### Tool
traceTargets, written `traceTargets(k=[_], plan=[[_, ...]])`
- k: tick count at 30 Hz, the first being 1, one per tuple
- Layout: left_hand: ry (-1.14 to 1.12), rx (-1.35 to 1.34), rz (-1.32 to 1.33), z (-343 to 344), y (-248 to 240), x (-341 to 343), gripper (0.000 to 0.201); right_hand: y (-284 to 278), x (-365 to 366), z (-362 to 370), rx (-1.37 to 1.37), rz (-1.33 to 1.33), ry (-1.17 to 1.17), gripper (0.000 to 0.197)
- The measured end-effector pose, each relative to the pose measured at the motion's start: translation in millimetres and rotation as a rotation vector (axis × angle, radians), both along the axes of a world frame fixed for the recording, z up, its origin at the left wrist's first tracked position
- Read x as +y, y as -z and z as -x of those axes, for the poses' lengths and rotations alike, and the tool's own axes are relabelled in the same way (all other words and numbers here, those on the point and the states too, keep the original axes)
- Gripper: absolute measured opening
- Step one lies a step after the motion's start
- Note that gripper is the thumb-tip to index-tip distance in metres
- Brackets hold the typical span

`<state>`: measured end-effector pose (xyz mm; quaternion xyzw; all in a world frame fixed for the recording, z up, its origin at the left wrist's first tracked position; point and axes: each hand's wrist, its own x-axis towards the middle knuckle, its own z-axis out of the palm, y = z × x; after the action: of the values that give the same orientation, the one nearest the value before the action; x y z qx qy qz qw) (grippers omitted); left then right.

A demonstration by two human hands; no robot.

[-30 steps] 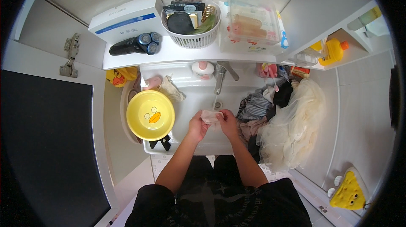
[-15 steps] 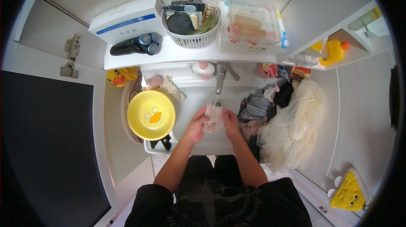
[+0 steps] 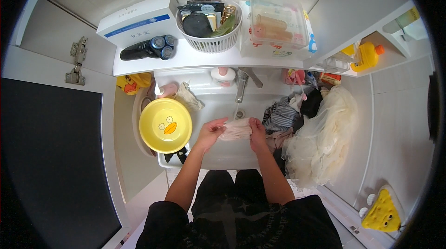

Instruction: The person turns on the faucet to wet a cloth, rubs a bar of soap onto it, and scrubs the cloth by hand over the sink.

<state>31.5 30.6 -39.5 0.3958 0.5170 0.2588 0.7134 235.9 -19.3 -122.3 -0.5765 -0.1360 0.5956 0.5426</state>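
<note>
Pink cloth (image 3: 236, 129) stretches between both hands over the white sink (image 3: 214, 105). The left hand (image 3: 211, 132) pinches its 9 o'clock end between thumb and fingers; the right hand (image 3: 257, 133) is closed on its 3 o'clock end. From the cloth, the drain (image 3: 239, 114) lies near at 12 o'clock, with the tap (image 3: 241, 90) farther along that line. A yellow basin (image 3: 166, 142) sits at 9 o'clock, and a pink bottle (image 3: 168, 90) at 10. Toward 2 to 3 o'clock lie striped clothing (image 3: 281, 115) and, beyond it, cream netting (image 3: 325, 133).
</note>
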Motion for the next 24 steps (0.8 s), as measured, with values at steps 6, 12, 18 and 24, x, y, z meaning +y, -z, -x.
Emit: traceTargets(k=[6,12,18,24], plan=[[-0.049,0.251,-0.469,2,6,-6,0.035,-24,6,5,-0.048,0.075,-0.100,0.027],[-0.212,0.409,-0.569,-12,5,-11,0.031,-18,0,3,0.033,-0.099,-0.023,0.022],[-0.240,0.471,-0.645,-18,15,-14,0.023,-2,-9,-1,0.121,-0.059,0.047,0.035],[-0.292,0.390,-0.606,-30,4,-12,0.021,1,-13,-5,0.129,-0.058,0.077,0.030]])
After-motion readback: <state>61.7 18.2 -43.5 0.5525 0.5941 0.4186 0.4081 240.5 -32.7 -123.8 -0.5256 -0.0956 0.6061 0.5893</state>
